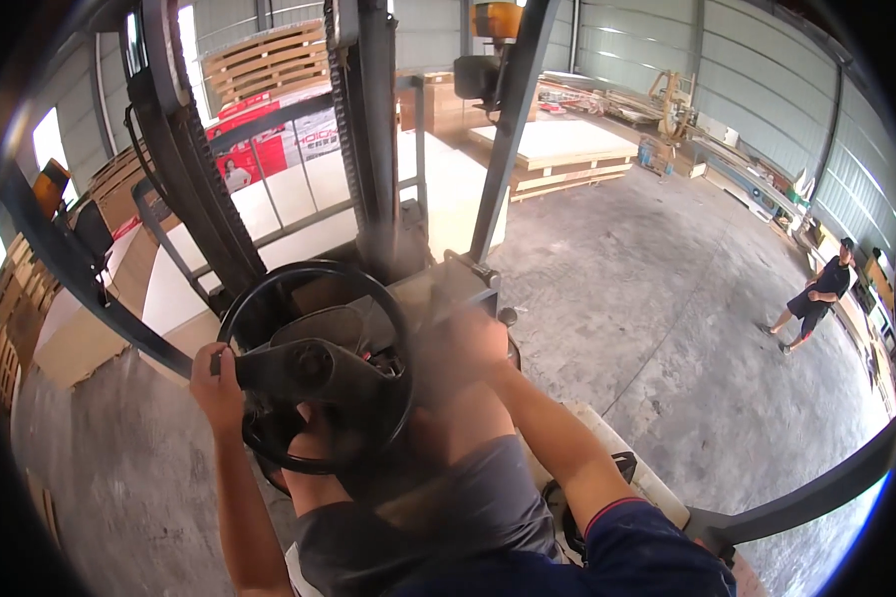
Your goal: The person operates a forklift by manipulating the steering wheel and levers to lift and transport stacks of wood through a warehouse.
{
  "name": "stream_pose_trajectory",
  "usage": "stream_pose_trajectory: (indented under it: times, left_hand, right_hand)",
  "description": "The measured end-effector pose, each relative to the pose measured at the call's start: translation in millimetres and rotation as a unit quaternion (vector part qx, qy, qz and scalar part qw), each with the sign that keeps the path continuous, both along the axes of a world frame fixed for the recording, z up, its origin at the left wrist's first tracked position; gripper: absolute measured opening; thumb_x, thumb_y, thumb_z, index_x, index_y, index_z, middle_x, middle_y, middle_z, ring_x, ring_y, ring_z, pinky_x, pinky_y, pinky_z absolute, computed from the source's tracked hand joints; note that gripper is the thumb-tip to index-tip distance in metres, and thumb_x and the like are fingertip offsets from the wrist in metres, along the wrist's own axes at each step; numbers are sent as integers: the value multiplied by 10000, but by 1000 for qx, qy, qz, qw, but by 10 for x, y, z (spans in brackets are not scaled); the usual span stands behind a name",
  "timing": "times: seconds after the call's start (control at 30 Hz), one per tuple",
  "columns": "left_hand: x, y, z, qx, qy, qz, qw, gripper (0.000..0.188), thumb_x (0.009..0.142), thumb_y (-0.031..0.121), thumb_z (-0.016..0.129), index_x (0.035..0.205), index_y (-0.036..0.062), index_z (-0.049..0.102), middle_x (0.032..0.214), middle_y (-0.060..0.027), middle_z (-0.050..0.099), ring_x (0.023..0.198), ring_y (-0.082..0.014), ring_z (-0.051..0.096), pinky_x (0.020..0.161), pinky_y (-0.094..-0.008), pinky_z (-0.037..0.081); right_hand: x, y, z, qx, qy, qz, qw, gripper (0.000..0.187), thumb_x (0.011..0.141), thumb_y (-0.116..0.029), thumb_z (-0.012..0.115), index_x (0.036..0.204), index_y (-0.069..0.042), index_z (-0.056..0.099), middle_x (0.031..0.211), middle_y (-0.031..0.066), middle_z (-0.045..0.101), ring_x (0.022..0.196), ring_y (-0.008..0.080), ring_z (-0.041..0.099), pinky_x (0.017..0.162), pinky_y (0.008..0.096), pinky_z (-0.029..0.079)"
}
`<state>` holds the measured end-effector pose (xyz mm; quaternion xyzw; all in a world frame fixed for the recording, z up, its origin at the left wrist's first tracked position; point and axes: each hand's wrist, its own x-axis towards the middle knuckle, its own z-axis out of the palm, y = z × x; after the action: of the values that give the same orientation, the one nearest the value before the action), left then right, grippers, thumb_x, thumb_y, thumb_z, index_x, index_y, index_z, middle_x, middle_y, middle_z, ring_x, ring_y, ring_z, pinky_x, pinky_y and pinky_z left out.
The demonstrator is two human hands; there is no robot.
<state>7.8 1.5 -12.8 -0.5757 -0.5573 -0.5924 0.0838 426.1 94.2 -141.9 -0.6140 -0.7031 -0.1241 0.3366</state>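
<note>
I sit in a forklift, with the black steering wheel (400, 328) in front of me. My left hand (216, 386) is closed round the left side of its rim. To the right of the wheel, my right hand (468, 343) reaches to the edge of the dashboard, beside a lever with a dark round knob (509, 316). A smudge blurs its fingers, so what they touch is hidden. Ahead rises the dark mast (363, 119), with the metal load backrest (304, 221) between its uprights. Pale flat boards (259, 211) stand beyond the backrest.
Wooden pallets (266, 62) are stacked high behind the mast. Right of it, pale sheets (558, 142) lie on a pallet. A person (821, 292) in dark clothes stands at the far right, near timber and machinery along the wall. Grey concrete floor (637, 298) spreads to the right.
</note>
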Motion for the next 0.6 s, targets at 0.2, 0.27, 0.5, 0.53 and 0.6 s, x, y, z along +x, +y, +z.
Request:
stream_pose_trajectory:
  times: [0.2, 0.27, 0.5, 0.53, 0.6]
  left_hand:
    - [-43, -16, -30, -27, -9, -1, 1000, 107, 910, 102, 633, 946, 2, 639, 868, -134, 649, 784, -262, 633, 738, -342, 502]
    - [-29, -5, -61, -28, -17, 0, 999, 104, 908, 101, 638, 946, 4, 638, 867, -133, 649, 786, -262, 634, 738, -338, 502]
    - [11, 14, -140, -17, -32, -3, 999, 100, 905, 94, 646, 943, 3, 636, 870, -134, 650, 807, -269, 637, 764, -339, 501]
    - [12, 5, -143, -16, -33, -2, 999, 99, 905, 94, 646, 942, 3, 637, 868, -134, 650, 811, -268, 638, 766, -340, 501]
    - [-5, 4, -158, -5, -30, -3, 1000, 98, 903, 93, 648, 939, 2, 641, 859, -132, 650, 818, -269, 638, 773, -340, 500]
  right_hand:
    - [-169, -303, 349, 72, 40, 5, 997, 296, 880, -215, 643, 1153, -110, 695, 890, 78, 683, 736, 291, 681, 635, 417, 565]
    - [-274, -533, 659, 84, 65, 6, 994, 308, 894, -181, 663, 1192, -117, 711, 857, 73, 667, 686, 301, 671, 608, 422, 551]
    - [-79, -181, 174, 93, 66, -6, 993, 276, 892, -156, 675, 1159, -99, 714, 873, 74, 672, 738, 296, 676, 626, 418, 550]
    - [-60, -141, 122, 91, 83, 1, 992, 271, 895, -148, 671, 1157, -90, 713, 887, 82, 678, 746, 302, 676, 631, 417, 551]
    - [-41, -102, 69, 105, 82, 10, 991, 266, 901, -149, 666, 1155, -87, 712, 897, 89, 683, 751, 307, 677, 635, 417, 553]
